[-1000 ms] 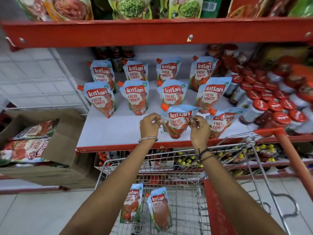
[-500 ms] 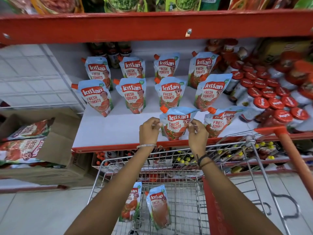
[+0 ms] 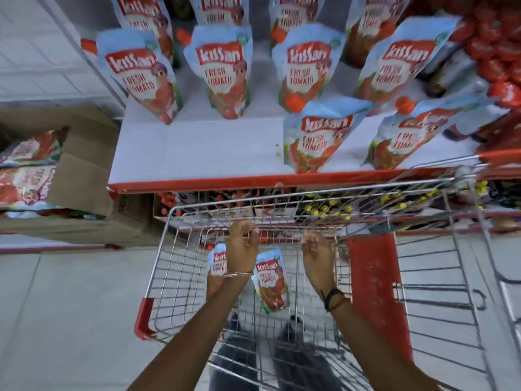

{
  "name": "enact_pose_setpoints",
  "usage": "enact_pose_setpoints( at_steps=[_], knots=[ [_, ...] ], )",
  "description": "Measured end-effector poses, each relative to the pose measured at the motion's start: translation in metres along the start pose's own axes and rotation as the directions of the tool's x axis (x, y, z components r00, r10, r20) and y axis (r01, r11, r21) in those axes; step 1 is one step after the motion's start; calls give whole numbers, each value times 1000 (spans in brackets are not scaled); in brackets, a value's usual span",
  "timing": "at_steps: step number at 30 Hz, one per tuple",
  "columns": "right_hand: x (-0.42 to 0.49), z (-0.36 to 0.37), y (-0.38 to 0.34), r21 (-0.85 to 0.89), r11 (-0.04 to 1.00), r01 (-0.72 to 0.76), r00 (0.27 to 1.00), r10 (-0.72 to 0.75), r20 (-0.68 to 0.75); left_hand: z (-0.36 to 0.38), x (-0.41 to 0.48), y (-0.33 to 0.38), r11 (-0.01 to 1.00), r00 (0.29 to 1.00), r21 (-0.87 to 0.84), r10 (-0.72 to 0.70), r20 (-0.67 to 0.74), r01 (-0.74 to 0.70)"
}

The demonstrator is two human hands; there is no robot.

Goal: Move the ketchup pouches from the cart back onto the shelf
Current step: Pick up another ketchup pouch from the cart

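Two ketchup pouches lie in the wire cart point(image 3: 160, 277): one point(image 3: 271, 280) in plain sight, the other point(image 3: 215, 269) partly hidden behind my left wrist. My left hand point(image 3: 242, 246) hangs over the cart above that hidden pouch, fingers loosely curled and holding nothing. My right hand point(image 3: 317, 252) hovers beside it over the cart, also without anything in it. On the white shelf point(image 3: 197, 153) several pouches stand upright in rows. The one at the front edge point(image 3: 317, 136) stands alone, apart from both hands.
A cardboard box point(image 3: 84, 165) with more pouches sits on the floor at left. Red-capped bottles point(image 3: 496, 60) crowd the shelf's right end. The cart's red child-seat flap point(image 3: 375, 292) stands to the right of my hands. Small bottles fill the lower shelf point(image 3: 324, 210).
Both hands have let go of the front pouch on the shelf and dropped into the cart. The camera has tilted down, so the upper shelf is out of view.
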State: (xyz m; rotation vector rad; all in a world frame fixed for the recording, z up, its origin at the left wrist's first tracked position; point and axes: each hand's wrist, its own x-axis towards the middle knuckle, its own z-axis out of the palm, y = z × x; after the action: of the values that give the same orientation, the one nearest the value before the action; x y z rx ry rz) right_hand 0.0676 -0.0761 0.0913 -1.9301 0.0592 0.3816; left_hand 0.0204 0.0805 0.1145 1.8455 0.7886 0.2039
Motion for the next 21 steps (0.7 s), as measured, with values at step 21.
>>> enact_pose_setpoints(
  at_steps=[21],
  knots=[
    [27, 86, 204, -300, 793, -531, 783, 594, 185, 96, -5, -259, 687, 661, 186, -727, 186, 703]
  ],
)
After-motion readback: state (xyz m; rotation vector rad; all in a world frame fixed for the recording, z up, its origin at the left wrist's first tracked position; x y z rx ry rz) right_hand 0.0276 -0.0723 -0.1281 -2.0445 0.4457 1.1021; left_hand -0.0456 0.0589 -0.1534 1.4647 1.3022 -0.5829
